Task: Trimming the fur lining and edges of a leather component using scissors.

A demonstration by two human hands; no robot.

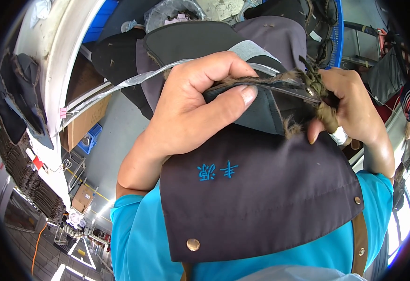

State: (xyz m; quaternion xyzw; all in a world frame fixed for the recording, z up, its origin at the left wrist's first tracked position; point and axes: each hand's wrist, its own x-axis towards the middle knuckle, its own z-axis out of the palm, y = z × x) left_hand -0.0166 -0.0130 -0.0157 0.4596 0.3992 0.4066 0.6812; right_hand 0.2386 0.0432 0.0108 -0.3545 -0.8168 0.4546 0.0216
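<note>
My L hand (pixel 191 103) has the dark panel (pixel 256 112) pinched, thumb on the near face, fingers behind, close to its brown fur edge (pixel 291 127). The panel's up in front of my chest, just above the flap of my dark apron (pixel 261 187). My R hand (pixel 355 100) is closed round the handles of the scissors (pixel 309 92), which are bound w/ olive cloth; the blades point left along the panel's upper edge, toward my L thumb. Can't tell for sure if they're parted or shut, as fur & fabric cover part of them.

Step in hand, I'd say: trimming along the furry edge, prob. mid-piece. Next move calls for a firm L pinch, the edge pulled flat, thumb well back from the tips, then a short, careful snip w/ the R hand. Main risk, IMO: nicking the panel or my thumb, since both sit right by the blades.

Beyond the work, a dark grey piece (pixel 191 40) lies past my hands, w/ a clear plastic bag (pixel 155 16) behind it. Blue basket (pixel 339 28) w/ more dark pcs is off to the R; cardboard box (pixel 90 122) down L.
</note>
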